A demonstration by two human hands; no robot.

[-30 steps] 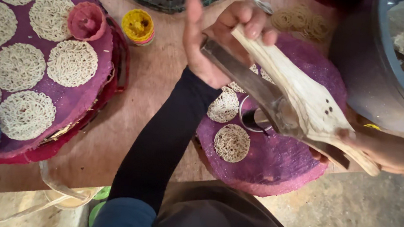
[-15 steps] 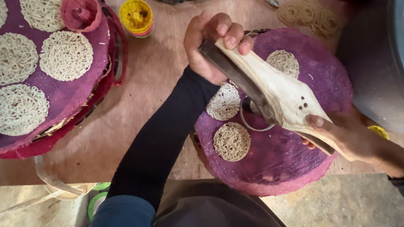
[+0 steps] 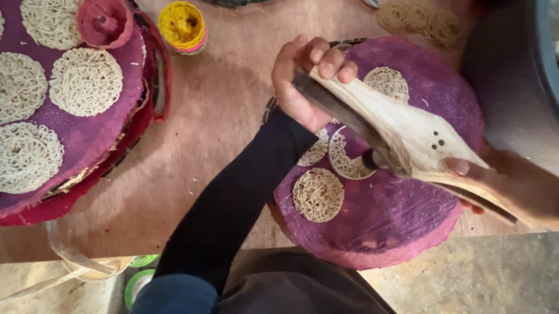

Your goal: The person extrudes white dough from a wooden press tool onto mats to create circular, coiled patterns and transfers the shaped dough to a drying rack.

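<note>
We are gripping the dough-caked wooden press [image 3: 398, 131] at both ends: left hand [image 3: 303, 84] curled shut around its 11 o'clock end, right hand [image 3: 502, 185] clasping the 4 o'clock handles. It is hovering over the purple mat [image 3: 389, 229], seemingly squeezing out a noodle round [image 3: 347, 162]. Another round calls for bare mat at 5 o'clock.

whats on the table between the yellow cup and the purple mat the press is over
Nothing: in the head view the stretch between the yellow cup and the purple mat is bare brown tabletop.
</note>
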